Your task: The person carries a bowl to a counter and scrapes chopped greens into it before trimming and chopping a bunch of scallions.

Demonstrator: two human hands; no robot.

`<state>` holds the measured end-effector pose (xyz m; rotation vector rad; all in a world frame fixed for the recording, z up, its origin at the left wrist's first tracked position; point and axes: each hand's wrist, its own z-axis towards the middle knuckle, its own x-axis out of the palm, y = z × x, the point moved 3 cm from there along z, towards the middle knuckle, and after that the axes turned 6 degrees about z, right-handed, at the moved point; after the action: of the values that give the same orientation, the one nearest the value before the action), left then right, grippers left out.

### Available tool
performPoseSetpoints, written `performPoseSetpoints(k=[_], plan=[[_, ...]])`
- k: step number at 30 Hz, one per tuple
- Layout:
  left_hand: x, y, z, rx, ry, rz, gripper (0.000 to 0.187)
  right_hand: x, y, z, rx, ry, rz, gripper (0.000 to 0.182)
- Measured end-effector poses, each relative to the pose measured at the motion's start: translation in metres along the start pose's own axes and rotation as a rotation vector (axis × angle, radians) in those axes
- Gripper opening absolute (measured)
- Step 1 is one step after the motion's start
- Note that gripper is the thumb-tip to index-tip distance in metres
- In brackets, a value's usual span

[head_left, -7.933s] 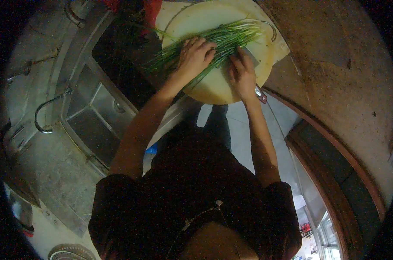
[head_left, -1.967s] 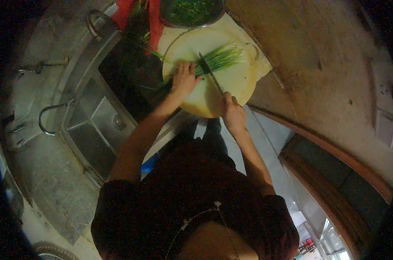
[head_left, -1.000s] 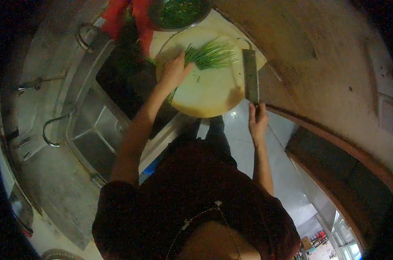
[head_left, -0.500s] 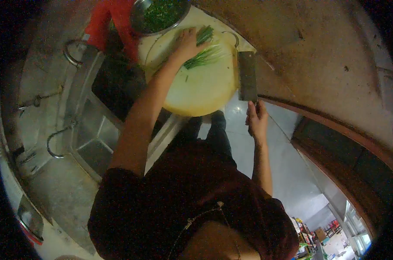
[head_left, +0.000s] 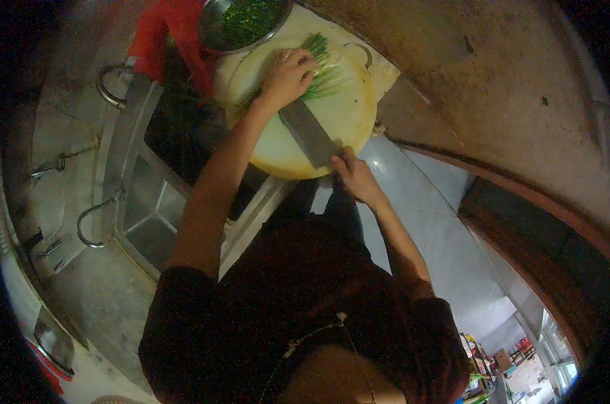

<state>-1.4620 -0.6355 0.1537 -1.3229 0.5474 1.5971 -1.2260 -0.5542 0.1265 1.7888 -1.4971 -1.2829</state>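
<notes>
A bundle of long green stalks lies across the upper part of the round, yellowish cutting board. My left hand rests on the stalks, its fingers curled over them. In my right hand is the handle of a broad cleaver. The blade lies slanted over the board, its far end close to my left hand and beside the stalks. My fingers hide the handle. Beyond the board's upper left edge stands a metal bowl with chopped greens in it.
Red cloth or plastic hangs left of the bowl. A metal sink with curved taps lies at the left. A brownish wall rises at the right, with a dark wooden frame below it.
My right hand has brought the cleaver leftward from beyond the board's right edge to over the board. My left hand has shifted slightly down on the stalks, its fingers more curled.
</notes>
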Motion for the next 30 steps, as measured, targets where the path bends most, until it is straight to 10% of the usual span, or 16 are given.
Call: performPoseSetpoints(k=[1,11,19,21,30], plan=[[0.001,-0.002,-0.001,0.000,0.002,0.000,0.023,0.004,-0.001,0.006,-0.269,-0.224,-0.496,0.028],[0.016,-0.003,0.010,-0.136,-0.006,0.239,0.017,-0.017,0.020,0.037,-0.160,-0.027,-0.774,0.023],[0.014,-0.005,0.022,-0.167,0.038,0.231,0.015,-0.056,0.043,0.073,-0.393,-0.380,-0.198,0.016],[0.009,0.004,0.018,-0.352,0.038,-0.271,0.014,-0.053,0.043,0.089,-0.360,-0.381,-0.027,0.016],[-0.068,-0.026,0.016,-0.396,-0.148,-0.736,0.017,-0.036,0.123,0.089,-0.535,-0.387,0.441,0.019]])
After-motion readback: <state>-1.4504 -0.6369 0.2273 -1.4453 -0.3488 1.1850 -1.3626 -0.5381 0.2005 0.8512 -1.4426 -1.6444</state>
